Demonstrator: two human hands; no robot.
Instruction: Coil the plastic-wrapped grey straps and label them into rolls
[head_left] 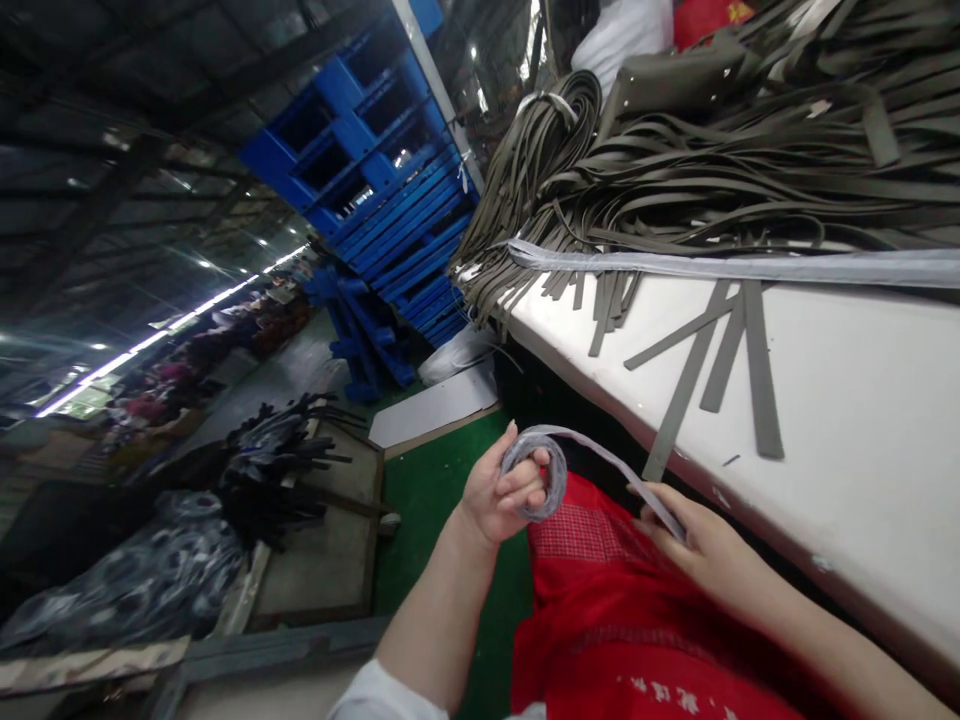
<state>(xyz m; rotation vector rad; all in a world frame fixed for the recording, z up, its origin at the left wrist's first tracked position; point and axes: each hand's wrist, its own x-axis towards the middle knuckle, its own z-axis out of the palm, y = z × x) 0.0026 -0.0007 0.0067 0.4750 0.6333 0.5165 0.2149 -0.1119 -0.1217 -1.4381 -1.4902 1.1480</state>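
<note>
A coil of grey strap [556, 478], wrapped in thin translucent film, sits around the fingers of my left hand [506, 490], which are curled closed inside the ring. From the top of the coil a pale strip [600, 452] arcs across to the right. My right hand [686, 535] pinches that strip between thumb and fingers, low beside the table edge. Both hands are in front of a red apron [600, 610]. Another long pale film-wrapped strip [727, 265] lies across the table over dark olive straps [675, 190].
The white table [862, 400] is on the right, with loose strap ends [761, 370] reaching toward its edge. Blue pallets [405, 200] are stacked ahead. At left, wrapped coils [150, 560] and black straps [277, 470] lie on a cart. The floor [420, 500] is green.
</note>
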